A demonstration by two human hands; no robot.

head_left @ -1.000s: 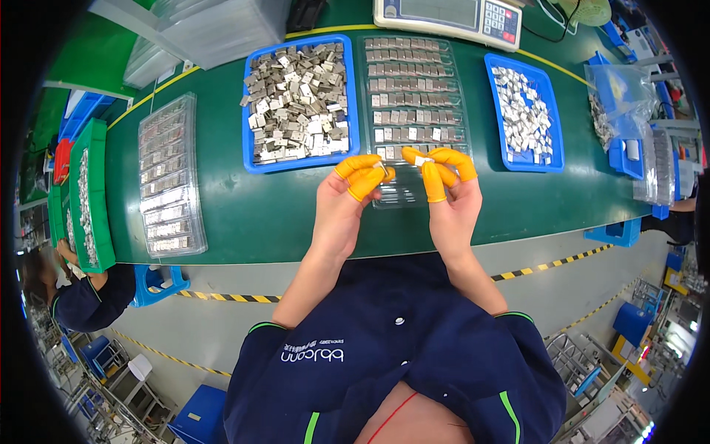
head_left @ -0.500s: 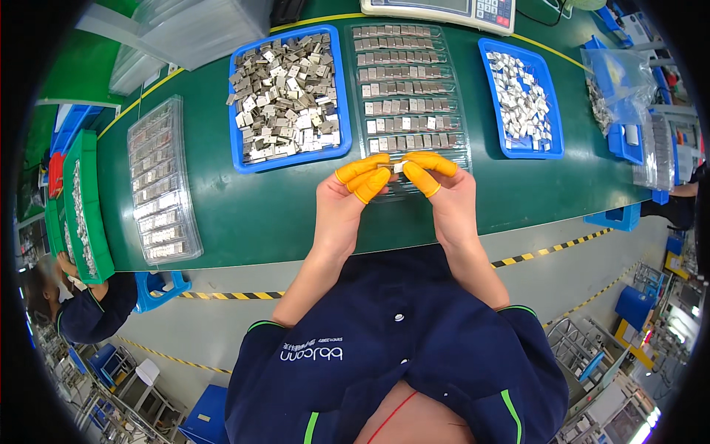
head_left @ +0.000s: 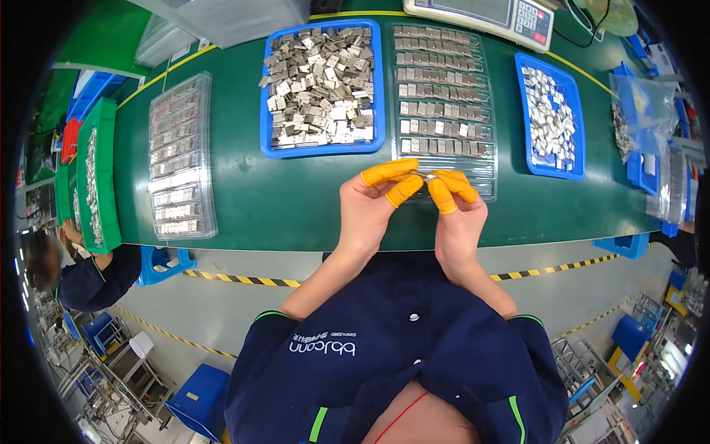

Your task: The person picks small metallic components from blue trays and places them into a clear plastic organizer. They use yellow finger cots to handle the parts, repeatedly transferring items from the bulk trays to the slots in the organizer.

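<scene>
My left hand point(head_left: 368, 211) and my right hand point(head_left: 460, 222), both with yellow finger cots, meet fingertip to fingertip over the near part of a clear plastic tray point(head_left: 484, 166). A small whitish part point(head_left: 428, 177) shows in the pinch of my right hand. The left thumb and forefinger are pressed together beside it; what they hold is hidden. Beyond the hands, the tray carries rows of small metal connector shells point(head_left: 441, 109). To its left stands a blue bin point(head_left: 381, 89) heaped with loose metal shells. Small white parts lie in a narrower blue bin point(head_left: 580, 118) on the right.
Another filled clear tray point(head_left: 209, 163) lies at left, near a green bin point(head_left: 109, 200). A scale with keypad point(head_left: 484, 15) stands at the back. Stacked clear trays point(head_left: 237, 18) sit at the back left. A co-worker's sleeve point(head_left: 111, 277) shows at far left.
The table and bins appear shifted right in the view. My hands have drawn closer together, and less of the small part shows between the fingertips.
</scene>
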